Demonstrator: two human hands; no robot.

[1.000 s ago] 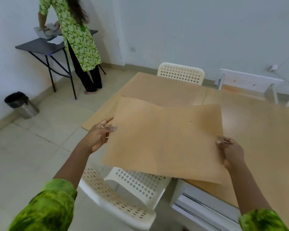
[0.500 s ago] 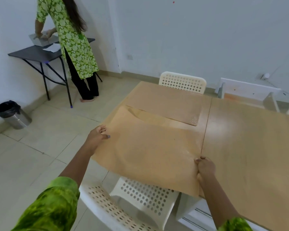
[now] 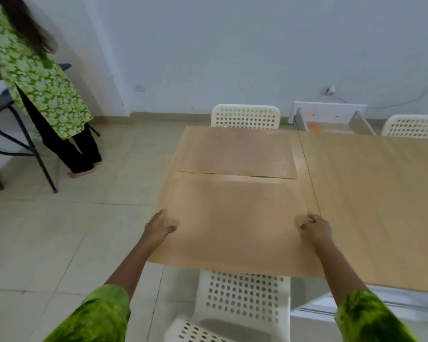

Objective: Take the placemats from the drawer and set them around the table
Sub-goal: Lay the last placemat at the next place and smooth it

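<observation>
**Second placemat going down at the near edge, most of the tabletop not yet set**

Head view: One placemat (image 3: 235, 154) already lies flat on the tabletop (image 3: 371, 193), along its far edge by the far left corner, in front of a white perforated chair (image 3: 245, 116). A second placemat (image 3: 232, 223) lies just on the near side of it, their long edges close together or touching; I cannot tell which. The near strip of this second placemat seems to reach over the tabletop's near edge, above another white chair (image 3: 242, 297).

The left hand (image 3: 158, 229) is at the placemat's left edge, thumb on top and fingers seemingly under it, so it looks like a light pinch. The right hand (image 3: 315, 228) is at the right edge with its fingers curled onto the sheet; whether it grips or only presses I cannot tell.

By my judgement, one place is set and a second is nearly set, needing only to be squared to the near edge and let go. The right part of the tabletop, past the seam, carries no placemat, and a third chair (image 3: 413, 125) stands at its far edge. The open drawer (image 3: 331, 119) beyond the far edge shows a pale orange floor; whether more placemats lie in it cannot be made out. A person in a green patterned tunic (image 3: 35, 77) stands at a dark side table (image 3: 0, 102), well apart from the work.
</observation>
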